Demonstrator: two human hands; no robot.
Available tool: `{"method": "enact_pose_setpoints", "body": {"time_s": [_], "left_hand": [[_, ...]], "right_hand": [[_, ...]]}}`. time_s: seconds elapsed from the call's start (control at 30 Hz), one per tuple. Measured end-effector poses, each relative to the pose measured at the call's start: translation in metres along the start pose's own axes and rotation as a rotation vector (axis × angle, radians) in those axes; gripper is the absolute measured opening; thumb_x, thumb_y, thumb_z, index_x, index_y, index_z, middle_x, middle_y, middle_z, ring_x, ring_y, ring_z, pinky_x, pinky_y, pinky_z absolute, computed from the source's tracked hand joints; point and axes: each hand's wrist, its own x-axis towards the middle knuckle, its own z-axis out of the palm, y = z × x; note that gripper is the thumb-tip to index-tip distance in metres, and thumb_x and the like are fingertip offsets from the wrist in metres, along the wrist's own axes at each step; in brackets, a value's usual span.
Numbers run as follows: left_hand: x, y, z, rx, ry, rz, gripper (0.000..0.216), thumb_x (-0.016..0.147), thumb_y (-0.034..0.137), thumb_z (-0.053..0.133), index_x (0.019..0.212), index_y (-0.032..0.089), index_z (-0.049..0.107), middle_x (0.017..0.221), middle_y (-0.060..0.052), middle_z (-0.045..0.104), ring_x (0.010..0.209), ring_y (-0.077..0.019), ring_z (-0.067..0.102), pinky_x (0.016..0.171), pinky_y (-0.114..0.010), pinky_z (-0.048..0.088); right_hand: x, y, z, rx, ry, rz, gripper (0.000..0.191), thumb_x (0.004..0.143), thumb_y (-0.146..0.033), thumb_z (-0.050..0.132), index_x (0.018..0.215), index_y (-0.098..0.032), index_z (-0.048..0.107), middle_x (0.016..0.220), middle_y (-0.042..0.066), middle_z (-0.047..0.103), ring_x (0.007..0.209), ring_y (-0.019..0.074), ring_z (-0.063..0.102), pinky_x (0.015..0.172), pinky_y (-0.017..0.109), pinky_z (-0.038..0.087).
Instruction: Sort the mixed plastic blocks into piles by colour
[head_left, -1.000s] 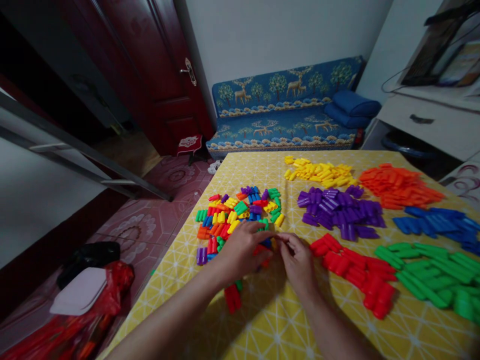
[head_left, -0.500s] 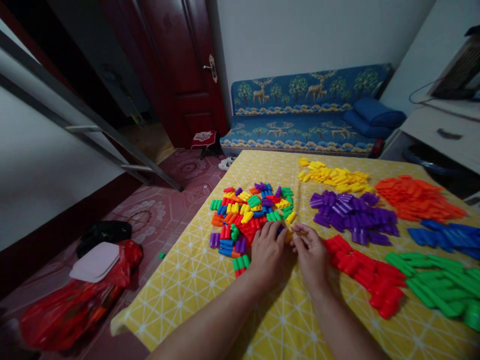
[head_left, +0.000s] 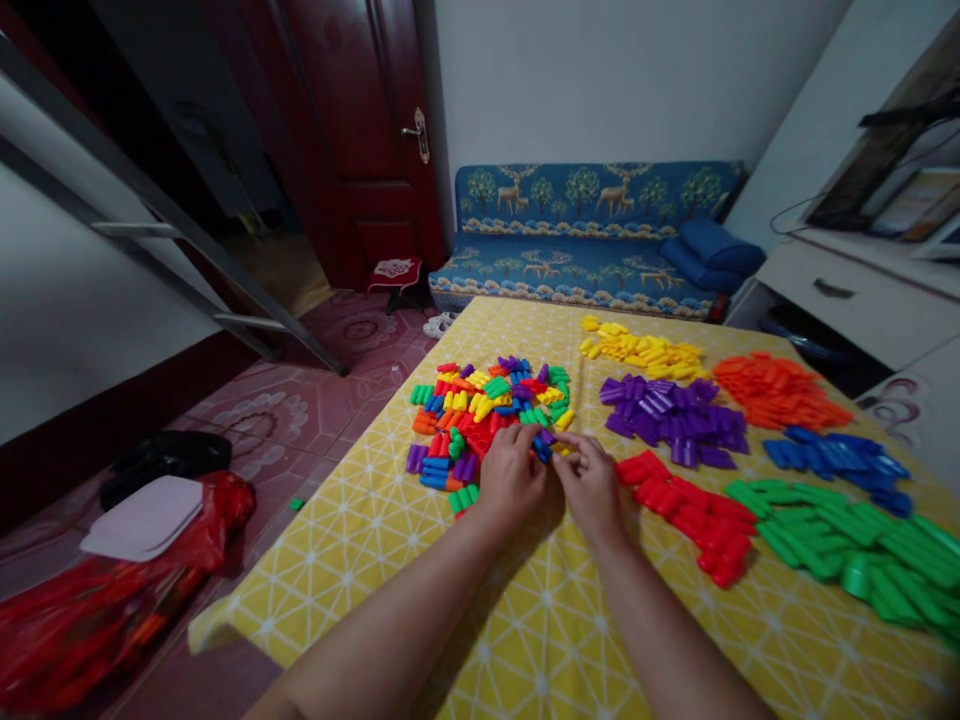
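Mixed-color plastic pcs (head_left: pixel 482 407) in pile, L part of yellow tablecloth (head_left: pixel 390 560). L hand (head_left: pixel 516 472) curled over pile's near edge, R hand (head_left: pixel 591 487) just beside w/ fingers bent; can't tell if either's pinching smth, too small. Purple pile (head_left: pixel 675 415) + red pile (head_left: pixel 684 508) to R, blue sofa (head_left: pixel 555 272) beyond.

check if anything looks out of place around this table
Yes: a small green piece lies alone on the tiled floor, left of the table, apart from the multicoloured toy pieces on the yellow tablecloth.
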Motion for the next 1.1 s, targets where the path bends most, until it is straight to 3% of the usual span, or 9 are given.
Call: {"method": "enact_pose_setpoints", "body": {"time_s": [0.1, 0.2, 0.3, 0.4, 0.63, 0.73, 0.9, 1.1], "left_hand": [[0.005, -0.004, -0.003, -0.095, 0.041, -0.045, 0.047, 0.074, 0.002, 0.047, 0.117, 0.017, 0.061, 0.110, -0.009, 0.067, 0.104, -0.0221, 0.062, 0.094, -0.034, 0.051], [0.006, -0.007, -0.005, -0.117, 0.060, -0.060, 0.047, 0.073, 0.001, 0.047, 0.114, 0.016, 0.064, 0.109, -0.009, 0.068, 0.103, -0.0220, 0.064, 0.093, -0.034, 0.052], [0.005, -0.006, -0.004, -0.060, 0.020, -0.055, 0.050, 0.071, 0.003, 0.049, 0.116, 0.018, 0.064, 0.113, -0.008, 0.067, 0.106, -0.0233, 0.063, 0.094, -0.035, 0.052], [0.002, -0.004, -0.004, -0.014, -0.015, -0.041, 0.052, 0.069, 0.007, 0.053, 0.118, 0.020, 0.064, 0.120, -0.008, 0.064, 0.110, -0.0235, 0.061, 0.095, -0.034, 0.051], [-0.001, -0.003, -0.008, 0.036, -0.072, -0.024, 0.047, 0.069, 0.015, 0.058, 0.115, 0.022, 0.068, 0.118, -0.007, 0.064, 0.108, -0.0242, 0.060, 0.096, -0.034, 0.051], [0.000, -0.003, -0.012, 0.040, -0.090, -0.033, 0.045, 0.069, 0.014, 0.057, 0.112, 0.023, 0.069, 0.108, -0.006, 0.067, 0.103, -0.0233, 0.062, 0.091, -0.033, 0.052], [0.003, -0.007, -0.013, -0.040, -0.048, -0.083, 0.045, 0.068, 0.010, 0.054, 0.109, 0.022, 0.069, 0.106, -0.005, 0.070, 0.099, -0.0219, 0.065, 0.091, -0.033, 0.053], [0.004, -0.007, -0.012, -0.115, -0.030, -0.098, 0.031, 0.076, 0.014, 0.053, 0.101, 0.021, 0.071, 0.101, -0.004, 0.072, 0.097, -0.0208, 0.066, 0.091, -0.033, 0.052]], "right_hand": [[-0.001, -0.005, 0.000, -0.155, -0.064, -0.106, 0.034, 0.083, -0.025, 0.052, 0.114, -0.021, 0.063, 0.116, 0.008, 0.063, 0.070, 0.0140, 0.061, 0.070, 0.029, 0.054], [-0.002, -0.010, 0.002, -0.309, -0.128, -0.119, 0.053, 0.080, -0.018, 0.053, 0.133, -0.026, 0.053, 0.132, 0.008, 0.057, 0.074, 0.0147, 0.064, 0.076, 0.031, 0.054], [-0.001, -0.012, 0.003, -0.465, -0.202, -0.138, 0.063, 0.078, -0.011, 0.053, 0.138, -0.027, 0.048, 0.143, 0.008, 0.051, 0.102, 0.0212, 0.065, 0.089, 0.035, 0.052], [0.001, -0.013, 0.003, -0.514, -0.261, -0.162, 0.054, 0.078, -0.009, 0.051, 0.129, -0.026, 0.056, 0.140, 0.006, 0.054, 0.122, 0.0237, 0.056, 0.098, 0.036, 0.047], [0.000, -0.015, -0.001, -0.411, -0.234, -0.128, 0.037, 0.072, -0.009, 0.055, 0.105, -0.026, 0.061, 0.116, 0.001, 0.067, 0.107, 0.0204, 0.063, 0.092, 0.033, 0.050], [-0.002, -0.016, -0.002, -0.368, -0.228, -0.159, 0.040, 0.069, -0.007, 0.054, 0.104, -0.025, 0.061, 0.113, 0.001, 0.067, 0.107, 0.0194, 0.062, 0.093, 0.031, 0.049], [-0.005, -0.018, 0.001, -0.493, -0.235, -0.181, 0.048, 0.072, -0.010, 0.058, 0.116, -0.029, 0.061, 0.123, 0.002, 0.065, 0.106, 0.0228, 0.064, 0.087, 0.032, 0.050], [-0.005, -0.013, 0.002, -0.490, -0.164, -0.199, 0.027, 0.080, -0.024, 0.063, 0.107, -0.028, 0.066, 0.107, 0.004, 0.070, 0.092, 0.0214, 0.067, 0.075, 0.029, 0.050]]}}
